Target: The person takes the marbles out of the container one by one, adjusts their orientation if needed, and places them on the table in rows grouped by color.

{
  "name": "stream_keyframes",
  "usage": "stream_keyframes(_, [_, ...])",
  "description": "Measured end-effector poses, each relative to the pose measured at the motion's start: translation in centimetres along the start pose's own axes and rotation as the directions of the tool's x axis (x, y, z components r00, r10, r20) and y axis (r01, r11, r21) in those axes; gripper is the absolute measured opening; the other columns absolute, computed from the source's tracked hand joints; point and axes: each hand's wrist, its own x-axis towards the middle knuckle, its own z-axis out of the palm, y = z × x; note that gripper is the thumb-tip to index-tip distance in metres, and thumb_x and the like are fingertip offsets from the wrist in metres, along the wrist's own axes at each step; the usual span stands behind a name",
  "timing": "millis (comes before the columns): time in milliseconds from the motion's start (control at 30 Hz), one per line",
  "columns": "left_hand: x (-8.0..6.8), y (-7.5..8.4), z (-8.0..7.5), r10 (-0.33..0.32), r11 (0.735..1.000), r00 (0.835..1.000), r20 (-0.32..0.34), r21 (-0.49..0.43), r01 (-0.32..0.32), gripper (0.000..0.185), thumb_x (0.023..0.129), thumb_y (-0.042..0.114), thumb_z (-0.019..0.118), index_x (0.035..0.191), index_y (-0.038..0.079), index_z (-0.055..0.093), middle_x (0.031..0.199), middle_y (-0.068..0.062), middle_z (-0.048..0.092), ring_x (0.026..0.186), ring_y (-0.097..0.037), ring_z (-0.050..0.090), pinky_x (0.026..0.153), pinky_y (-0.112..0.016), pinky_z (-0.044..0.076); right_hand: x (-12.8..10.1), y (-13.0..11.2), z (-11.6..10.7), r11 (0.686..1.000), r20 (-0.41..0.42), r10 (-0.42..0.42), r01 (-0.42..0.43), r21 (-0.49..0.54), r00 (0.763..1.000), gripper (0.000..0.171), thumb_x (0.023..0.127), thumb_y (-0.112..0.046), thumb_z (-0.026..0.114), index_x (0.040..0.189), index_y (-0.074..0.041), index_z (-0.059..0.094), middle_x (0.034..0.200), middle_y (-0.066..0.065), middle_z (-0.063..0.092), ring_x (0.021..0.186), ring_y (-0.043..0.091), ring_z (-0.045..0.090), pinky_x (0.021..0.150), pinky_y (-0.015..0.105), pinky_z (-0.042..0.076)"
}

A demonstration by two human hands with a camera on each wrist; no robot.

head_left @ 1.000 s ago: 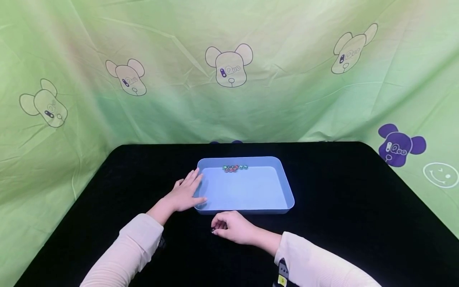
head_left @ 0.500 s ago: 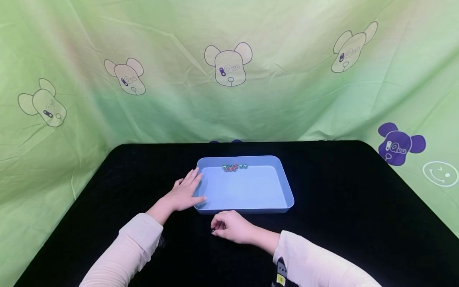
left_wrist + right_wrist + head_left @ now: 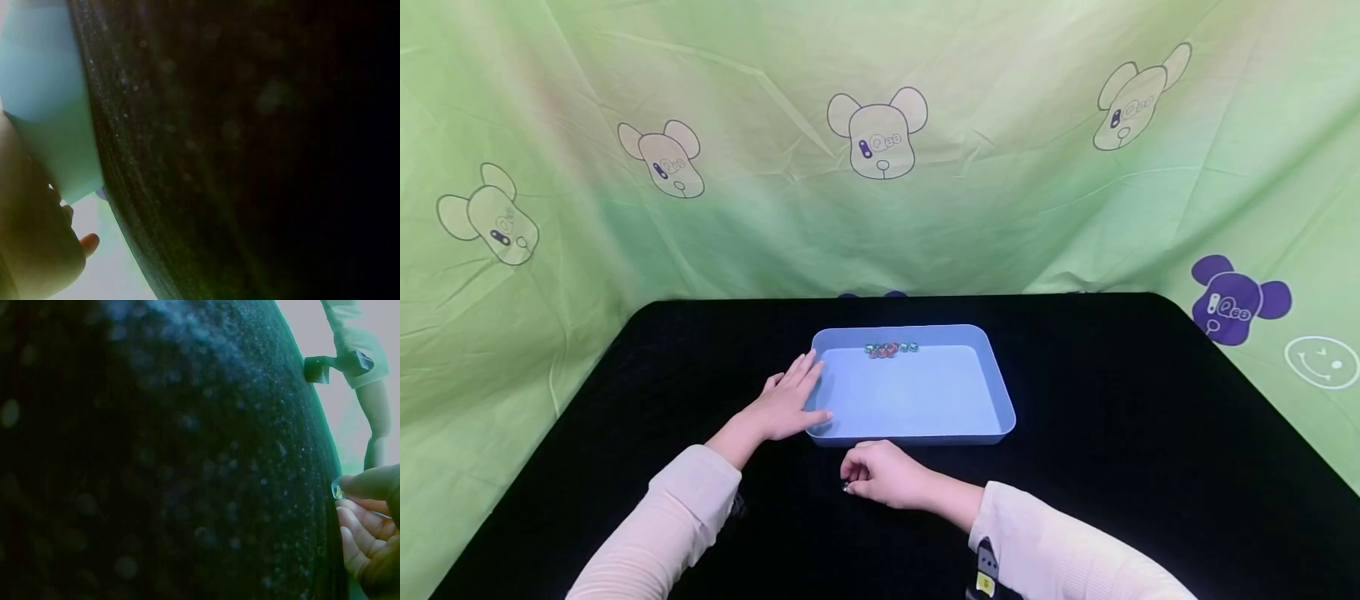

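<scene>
Your right hand [image 3: 886,475] has its fingers curled, with thumb and index finger pinching a small marble [image 3: 337,488], clear and glassy, at the right edge of the right wrist view. In the head view it sits lower centre, mostly hidden by your fingertips; whether it touches the cloth you cannot tell. Expect it to be light, hard and slick, quick to squirt out under a lopsided squeeze; pinch it across its widest part with soft pads. Glass, if that is what it is, could chip on a hard knock.

Your left hand [image 3: 784,410], left of centre, lies with fingers straight and spread against the left side of the blue tray [image 3: 917,400], thumb over its rim, gripping nothing. The tray looks like light, stiff plastic, its smooth floor likely letting round things roll. Green and red marbles [image 3: 891,350] cluster along its far wall.

Beneath spreads black cloth [image 3: 1112,417], napped and probably slow for rolling. Beyond, a creased green backdrop [image 3: 760,225] with bear-like prints fills the upper frame.
</scene>
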Motion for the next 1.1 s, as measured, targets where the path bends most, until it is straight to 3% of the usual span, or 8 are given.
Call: stream_keyframes(1100, [0.16,-0.07,0.03,-0.014,1.0,1.0,0.01,0.002,0.014,0.079,0.081,0.049,0.048,0.139,0.006,0.014,0.144,-0.008,-0.001,0.13,-0.023,0.0,0.095,-0.048,0.013,-0.35,0.28,-0.83,0.995,0.045,0.022,-0.026,0.094,0.999,0.01,0.075,-0.006,0.065,0.084,-0.006,0.061,0.076,-0.006,0.056,0.067,-0.001,0.052,0.062,0.015,0.042])
